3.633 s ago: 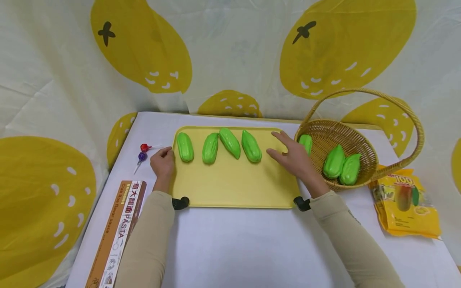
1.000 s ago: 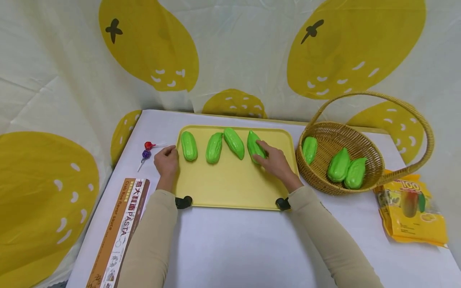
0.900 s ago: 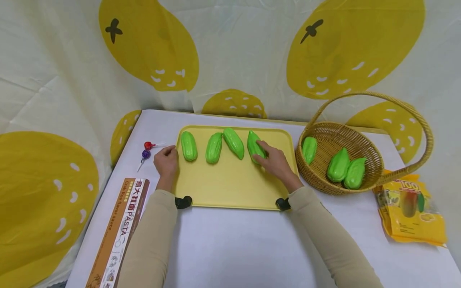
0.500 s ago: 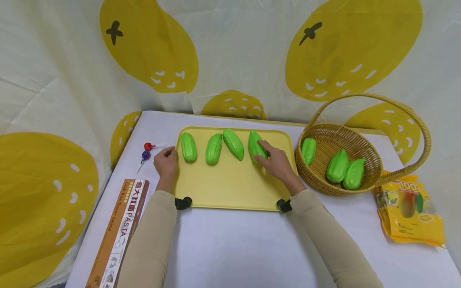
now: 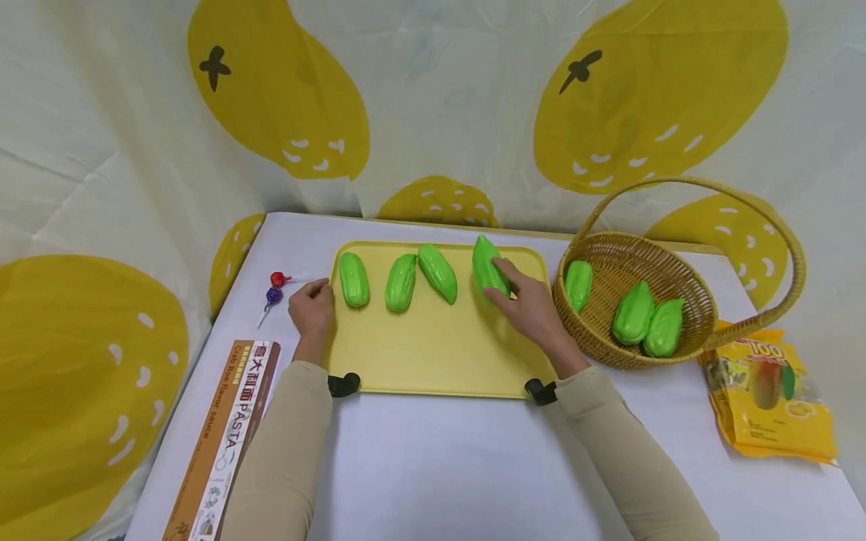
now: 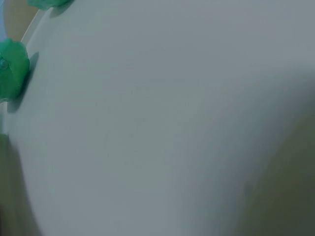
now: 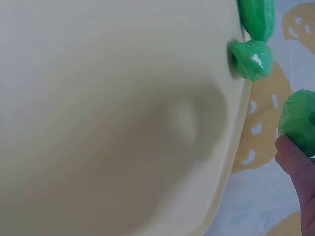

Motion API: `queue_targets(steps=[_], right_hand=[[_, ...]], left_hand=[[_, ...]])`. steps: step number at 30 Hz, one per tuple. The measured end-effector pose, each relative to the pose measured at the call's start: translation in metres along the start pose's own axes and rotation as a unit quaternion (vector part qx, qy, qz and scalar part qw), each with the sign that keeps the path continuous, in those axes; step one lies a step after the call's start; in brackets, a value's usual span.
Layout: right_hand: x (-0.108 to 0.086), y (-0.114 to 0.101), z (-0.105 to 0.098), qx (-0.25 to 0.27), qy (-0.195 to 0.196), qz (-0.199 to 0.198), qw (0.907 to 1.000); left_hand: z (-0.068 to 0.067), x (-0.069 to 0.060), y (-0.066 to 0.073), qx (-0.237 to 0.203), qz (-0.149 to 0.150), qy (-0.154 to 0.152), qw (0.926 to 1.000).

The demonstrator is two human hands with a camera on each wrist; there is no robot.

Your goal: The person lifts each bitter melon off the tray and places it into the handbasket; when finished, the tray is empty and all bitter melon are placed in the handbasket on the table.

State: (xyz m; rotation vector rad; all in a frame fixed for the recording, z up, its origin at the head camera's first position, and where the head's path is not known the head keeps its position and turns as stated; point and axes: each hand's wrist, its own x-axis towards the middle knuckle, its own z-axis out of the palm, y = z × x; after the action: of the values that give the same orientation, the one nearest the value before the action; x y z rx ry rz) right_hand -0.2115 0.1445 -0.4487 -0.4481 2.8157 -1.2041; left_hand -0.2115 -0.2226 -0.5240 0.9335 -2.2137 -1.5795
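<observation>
My right hand [image 5: 531,304] grips a green ridged vegetable [image 5: 489,264] above the right part of the yellow tray [image 5: 433,353]. In the right wrist view my thumb presses against that vegetable [image 7: 299,118], which is partly cut off by the frame. Three more green vegetables lie along the tray's back: one at the left [image 5: 354,279], one in the middle [image 5: 401,282], and a slanted one [image 5: 437,273]. My left hand [image 5: 312,308] rests at the tray's left edge, fingers curled against the rim. Its grip on the rim is partly hidden.
A wicker basket [image 5: 588,334] with three green vegetables stands right of the tray. Beside it lies a yellow snack bag [image 5: 771,398]. At the left are a red lollipop [image 5: 277,279], a purple lollipop [image 5: 274,296] and a long pasta box [image 5: 219,436]. A patterned cloth hangs behind.
My right hand came from near the basket to the rightmost vegetable on the tray, took hold of it and has raised it slightly. The left hand has stayed at the tray's edge.
</observation>
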Motion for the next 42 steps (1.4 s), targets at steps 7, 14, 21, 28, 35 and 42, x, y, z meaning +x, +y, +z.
queue_targets(steps=[7,14,21,28,35,42], right_hand=[[-0.008,-0.003,-0.012,0.034,0.019,-0.007,0.9992],[-0.02,0.001,-0.022,0.057,0.035,-0.007,0.9978],[-0.03,0.011,-0.033,0.059,0.064,0.0,0.9962],[-0.044,0.019,-0.049,0.019,0.083,0.033,0.9958],[-0.053,0.031,-0.059,0.006,0.099,0.049,0.9939],[-0.062,0.037,-0.071,0.003,0.111,0.073,0.9911]], left_hand=[[0.0,0.001,-0.001,-0.002,0.003,0.0,1.0],[0.0,0.001,-0.001,0.007,0.019,0.009,0.9998],[0.001,0.001,-0.002,0.005,0.011,0.005,0.9999],[0.002,0.0,-0.002,0.007,0.012,0.007,0.9999],[0.0,0.001,-0.003,0.001,0.012,0.008,0.9999],[0.001,0.001,-0.003,0.005,0.007,0.006,0.9999]])
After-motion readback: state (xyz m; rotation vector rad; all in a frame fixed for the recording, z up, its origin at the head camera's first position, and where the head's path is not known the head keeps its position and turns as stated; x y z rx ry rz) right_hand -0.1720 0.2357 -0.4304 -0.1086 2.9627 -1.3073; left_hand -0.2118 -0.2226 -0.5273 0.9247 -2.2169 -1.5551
